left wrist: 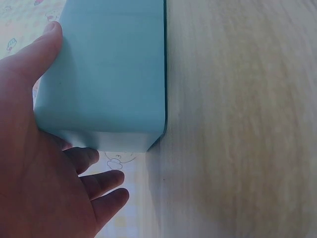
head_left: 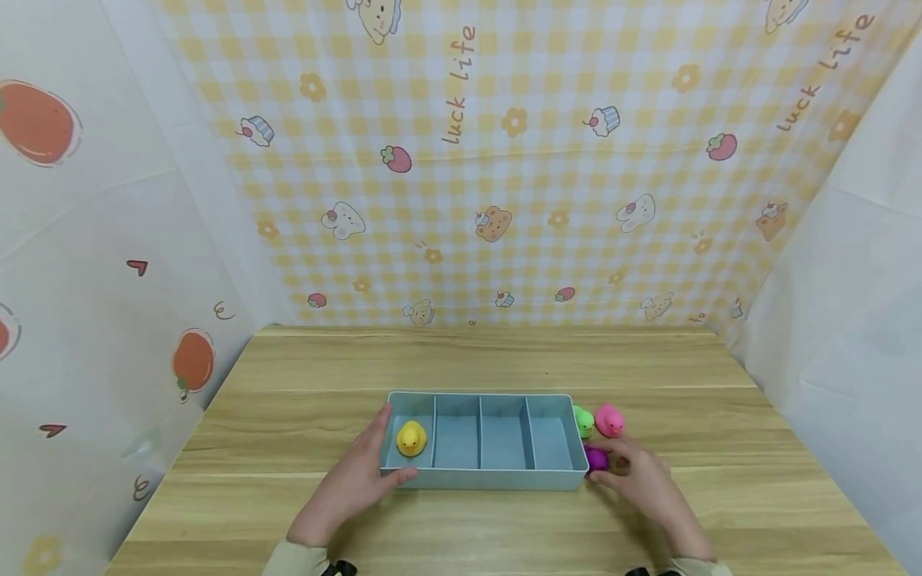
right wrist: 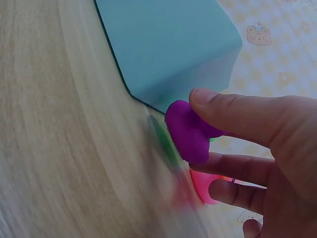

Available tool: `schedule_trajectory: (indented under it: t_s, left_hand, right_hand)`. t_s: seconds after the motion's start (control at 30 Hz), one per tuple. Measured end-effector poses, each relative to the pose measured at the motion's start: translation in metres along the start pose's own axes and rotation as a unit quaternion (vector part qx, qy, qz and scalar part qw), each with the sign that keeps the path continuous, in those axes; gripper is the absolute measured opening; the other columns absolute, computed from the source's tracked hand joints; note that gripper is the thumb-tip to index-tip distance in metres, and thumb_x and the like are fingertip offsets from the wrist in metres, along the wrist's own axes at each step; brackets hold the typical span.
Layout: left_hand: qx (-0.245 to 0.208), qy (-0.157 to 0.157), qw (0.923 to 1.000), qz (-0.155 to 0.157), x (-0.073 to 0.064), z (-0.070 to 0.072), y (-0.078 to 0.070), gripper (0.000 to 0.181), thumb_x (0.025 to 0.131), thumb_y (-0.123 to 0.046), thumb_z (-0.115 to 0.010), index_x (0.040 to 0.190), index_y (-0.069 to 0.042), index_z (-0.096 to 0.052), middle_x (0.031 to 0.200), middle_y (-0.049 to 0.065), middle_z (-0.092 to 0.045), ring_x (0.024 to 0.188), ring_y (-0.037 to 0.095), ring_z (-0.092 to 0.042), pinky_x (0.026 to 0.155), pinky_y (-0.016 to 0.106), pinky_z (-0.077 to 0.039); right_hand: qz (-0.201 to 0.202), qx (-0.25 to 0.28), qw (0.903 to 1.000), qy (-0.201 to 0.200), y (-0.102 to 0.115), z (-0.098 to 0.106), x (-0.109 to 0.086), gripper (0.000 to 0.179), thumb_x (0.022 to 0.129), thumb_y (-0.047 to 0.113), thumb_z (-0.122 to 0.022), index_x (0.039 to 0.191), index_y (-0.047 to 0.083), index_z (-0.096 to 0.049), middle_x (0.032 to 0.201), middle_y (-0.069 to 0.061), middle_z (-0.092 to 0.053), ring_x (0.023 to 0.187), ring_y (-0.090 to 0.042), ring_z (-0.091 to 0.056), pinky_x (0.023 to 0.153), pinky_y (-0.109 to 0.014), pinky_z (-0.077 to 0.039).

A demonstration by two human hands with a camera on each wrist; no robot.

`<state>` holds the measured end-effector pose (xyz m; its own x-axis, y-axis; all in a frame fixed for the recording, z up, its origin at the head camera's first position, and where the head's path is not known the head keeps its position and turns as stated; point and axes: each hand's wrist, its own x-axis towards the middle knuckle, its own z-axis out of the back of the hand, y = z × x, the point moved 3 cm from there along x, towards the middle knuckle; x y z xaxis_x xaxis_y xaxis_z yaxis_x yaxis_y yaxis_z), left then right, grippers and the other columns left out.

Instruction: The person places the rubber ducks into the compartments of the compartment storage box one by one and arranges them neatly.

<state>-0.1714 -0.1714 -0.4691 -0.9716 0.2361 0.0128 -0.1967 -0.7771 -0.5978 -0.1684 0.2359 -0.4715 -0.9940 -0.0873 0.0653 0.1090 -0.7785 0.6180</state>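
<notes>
A blue-grey box [head_left: 484,480] with several compartments stands on the table. A yellow rubber duck [head_left: 411,438] sits in its leftmost compartment. My left hand [head_left: 358,474] holds the box's left end, thumb at the front wall and fingers along the side. In the left wrist view some fingers of this hand [left wrist: 44,148] stand clear of the box. At the box's right end, my right hand [head_left: 639,478] pinches a purple rubber duck [right wrist: 187,133] between thumb and index finger. Just behind it are a green duck [head_left: 584,422], partly hidden by the box, and a pink duck [head_left: 611,421].
The wooden table [head_left: 490,532] reaches back to a yellow checked cloth [head_left: 533,264] hanging behind it. White cloths hang at the left [head_left: 108,264] and right [head_left: 843,320] sides. Inner dividers [head_left: 479,432] split the box into compartments.
</notes>
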Motion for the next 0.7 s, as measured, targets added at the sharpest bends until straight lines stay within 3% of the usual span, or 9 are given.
schedule_trajectory:
  t_s: [0.17, 0.43, 0.7]
  left_hand:
    - [-0.001, -0.002, 1.0000, 0.002, 0.000, 0.000, 0.000, 0.108, 0.079, -0.058, -0.067, 0.154, -0.008, -0.008, 0.158, 0.017, -0.019, 0.140, 0.039, -0.030, 0.110, 0.055, -0.033]
    - [-0.004, -0.001, 1.0000, 0.002, -0.001, -0.001, 0.000, 0.107, 0.080, -0.055, -0.068, 0.154, -0.009, -0.007, 0.158, 0.017, -0.018, 0.140, 0.040, -0.029, 0.110, 0.055, -0.032]
    - [-0.006, 0.001, 1.0000, -0.003, 0.000, -0.001, 0.001, 0.109, 0.080, -0.059, -0.066, 0.154, -0.009, -0.005, 0.157, 0.018, -0.018, 0.140, 0.040, -0.028, 0.110, 0.055, -0.032]
  right_hand:
    - [0.013, -0.016, 0.9997, -0.013, 0.002, 0.004, 0.000, 0.046, 0.070, 0.026, -0.084, 0.112, 0.015, -0.070, 0.112, -0.010, -0.068, 0.094, -0.024, -0.065, 0.078, -0.042, -0.055]
    - [0.021, -0.021, 0.9993, -0.021, 0.006, 0.011, 0.000, 0.044, 0.072, 0.023, -0.083, 0.113, 0.011, -0.070, 0.108, -0.008, -0.069, 0.089, -0.021, -0.064, 0.075, -0.036, -0.053]
    - [0.060, -0.029, 0.9968, -0.044, 0.008, 0.018, 0.001, 0.039, 0.072, 0.017, -0.082, 0.108, 0.008, -0.070, 0.104, -0.008, -0.070, 0.083, -0.020, -0.063, 0.069, -0.030, -0.051]
